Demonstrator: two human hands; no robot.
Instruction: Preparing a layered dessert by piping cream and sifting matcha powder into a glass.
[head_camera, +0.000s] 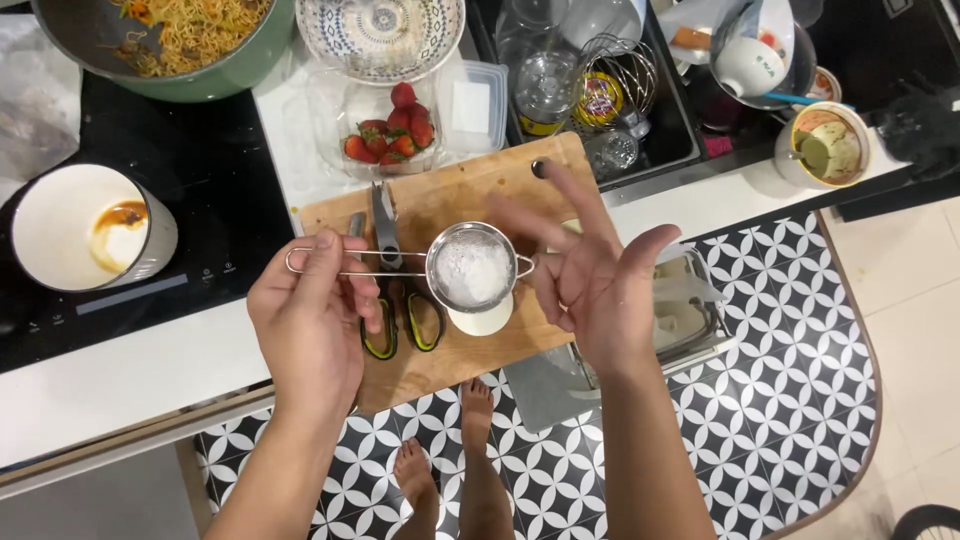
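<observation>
The white worktop (130, 370) runs under everything I have out, with the black hob (200, 200) set into its far left part and the sink (690, 140) full of dishes at the far right. On the hob's far edge sits the green pot of noodles (190, 40), and nearer me on the hob a white pot (85, 225) with a smear of brown sauce inside. The wooden cutting board (450, 200) lies across the worktop's near edge, just right of the hob; beyond its far edge stand a patterned bowl (380, 35) and a clear tub of strawberries (392, 130).

On the board lie my scissors (400, 300) with the green and black handles, and a small white round dish (482, 318) near the board's middle.

My left hand (310, 320) is pinched shut on the wire handle of the little metal sieve (472, 265), holding it level just above that dish. White powder fills the mesh. My right hand (590, 270) is spread wide and grips nothing; its fingers stand right beside the sieve's rim, and I cannot tell whether they touch it.

I judge I am dusting the powder through the mesh onto what sits below. The next move, I think, calls for light taps against the rim while the left hand keeps the sieve centred.
</observation>
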